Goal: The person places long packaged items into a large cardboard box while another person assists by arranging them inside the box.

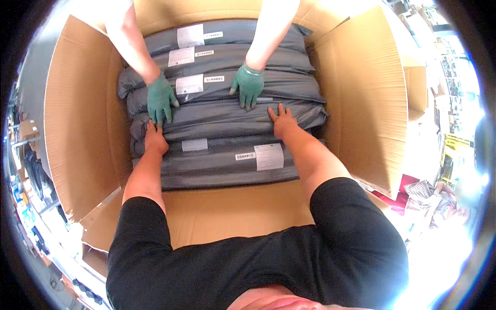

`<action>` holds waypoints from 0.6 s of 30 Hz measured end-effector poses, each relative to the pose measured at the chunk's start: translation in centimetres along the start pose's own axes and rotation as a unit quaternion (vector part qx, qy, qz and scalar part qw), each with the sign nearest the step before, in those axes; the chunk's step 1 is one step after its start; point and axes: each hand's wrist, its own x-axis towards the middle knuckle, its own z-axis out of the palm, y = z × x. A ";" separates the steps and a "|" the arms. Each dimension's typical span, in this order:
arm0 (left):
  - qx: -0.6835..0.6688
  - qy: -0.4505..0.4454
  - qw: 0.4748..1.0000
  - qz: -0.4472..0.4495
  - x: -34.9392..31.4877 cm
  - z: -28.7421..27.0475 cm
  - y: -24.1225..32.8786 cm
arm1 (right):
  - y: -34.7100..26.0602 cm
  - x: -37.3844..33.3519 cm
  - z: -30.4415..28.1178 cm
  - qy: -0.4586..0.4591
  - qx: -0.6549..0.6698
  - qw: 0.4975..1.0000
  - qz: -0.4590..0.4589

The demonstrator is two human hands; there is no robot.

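Several long dark grey plastic packages [222,111] lie side by side across a large cardboard box [85,119]. My left hand [155,138] rests on the left part of a package, fingers stretched forward and holding nothing. On the same package, farther right, my right hand [283,122] lies with its fingers spread. A co-worker's two green-gloved hands, one [161,99] just beyond my left fingertips and the other [248,87] beyond my right hand, press on the packages from the far side. White labels [269,156] show on several packages.
Open cardboard flaps stand at the left and right [368,98], and a near flap [232,209] lies under my chest. Shelving with goods [31,134] is at the far left. Beyond the right flap lies a heap of patterned cloth [431,199].
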 end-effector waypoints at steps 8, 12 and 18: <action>0.082 -0.177 0.980 0.040 -8.2 -8.5 6.6 | -0.4 -8.2 0.8 -0.018 0.081 0.995 -0.058; 0.089 -0.193 0.947 0.241 -13.9 -4.6 8.2 | 1.0 -11.3 5.1 -0.004 -0.034 0.976 -0.216; 0.147 -0.104 0.957 0.225 -13.8 2.2 10.1 | 1.1 -9.9 9.3 0.045 -0.019 0.973 -0.225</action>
